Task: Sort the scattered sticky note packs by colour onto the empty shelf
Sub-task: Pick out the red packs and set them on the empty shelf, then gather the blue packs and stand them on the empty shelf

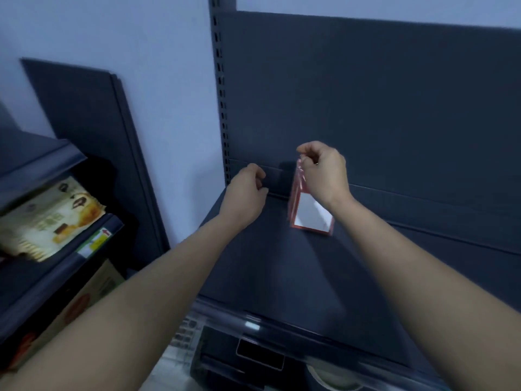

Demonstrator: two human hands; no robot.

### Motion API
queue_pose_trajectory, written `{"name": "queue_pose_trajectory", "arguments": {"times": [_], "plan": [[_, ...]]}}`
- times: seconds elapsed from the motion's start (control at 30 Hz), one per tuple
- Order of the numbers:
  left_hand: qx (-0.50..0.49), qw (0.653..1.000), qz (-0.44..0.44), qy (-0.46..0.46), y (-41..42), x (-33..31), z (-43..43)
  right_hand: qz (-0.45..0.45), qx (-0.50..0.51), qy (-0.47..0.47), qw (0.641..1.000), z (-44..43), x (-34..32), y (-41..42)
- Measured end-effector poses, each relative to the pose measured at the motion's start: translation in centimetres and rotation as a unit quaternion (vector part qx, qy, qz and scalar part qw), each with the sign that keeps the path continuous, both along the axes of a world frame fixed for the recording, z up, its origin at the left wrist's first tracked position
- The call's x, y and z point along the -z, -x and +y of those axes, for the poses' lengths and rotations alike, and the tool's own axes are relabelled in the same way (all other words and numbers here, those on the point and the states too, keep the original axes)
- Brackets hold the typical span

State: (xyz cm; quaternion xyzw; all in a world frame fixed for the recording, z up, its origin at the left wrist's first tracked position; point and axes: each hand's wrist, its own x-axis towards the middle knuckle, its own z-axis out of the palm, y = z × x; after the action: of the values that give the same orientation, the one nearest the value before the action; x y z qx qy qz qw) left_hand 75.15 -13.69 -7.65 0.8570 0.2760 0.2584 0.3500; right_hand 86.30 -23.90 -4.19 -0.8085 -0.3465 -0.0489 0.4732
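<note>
We count one sticky note pack [310, 215], two bare hands and one dark blue shelf [267, 263] in front of us. The pack is red along its edges, with a plain white face turned towards us, and it sits in a clear glossy wrapper that bunches at the top. It is blurred, so we can read no print on it.

The right hand [324, 172] pinches that bunched top between thumb and fingers, with the pack hanging upright below it towards the back of the shelf, near the middle. We cannot tell whether its lower edge touches the shelf.

The left hand [246, 187] is beside it, at the shelf's back left corner, with fingers curled in and nothing in its grip.

On the left stands a second rack, where we count one pale food packet [50, 218] and one price label [95, 242].
</note>
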Motion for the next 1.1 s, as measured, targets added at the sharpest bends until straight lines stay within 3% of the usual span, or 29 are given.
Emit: {"name": "queue_pose_trajectory", "arguments": {"times": [0.1, 0.37, 0.73, 1.1], "plan": [[-0.041, 0.997, -0.002, -0.068, 5.4, -2.9, 2.4, -0.091, -0.072, 0.049, 0.992, 3.8, -1.8, 4.3], [-0.206, 0.958, 0.045, -0.193, 24.8, -8.0, 9.1, -0.18, -0.251, 0.046, 0.95, 15.2, -6.0, 20.4], [-0.364, 0.913, 0.114, -0.145, 47.1, -7.8, 15.5, -0.173, -0.383, 0.064, 0.905, 26.8, -5.7, 40.0], [-0.415, 0.892, 0.158, -0.084, 52.2, -6.3, 20.8, -0.119, -0.376, 0.197, 0.897, 35.6, -3.0, 42.2]]}}
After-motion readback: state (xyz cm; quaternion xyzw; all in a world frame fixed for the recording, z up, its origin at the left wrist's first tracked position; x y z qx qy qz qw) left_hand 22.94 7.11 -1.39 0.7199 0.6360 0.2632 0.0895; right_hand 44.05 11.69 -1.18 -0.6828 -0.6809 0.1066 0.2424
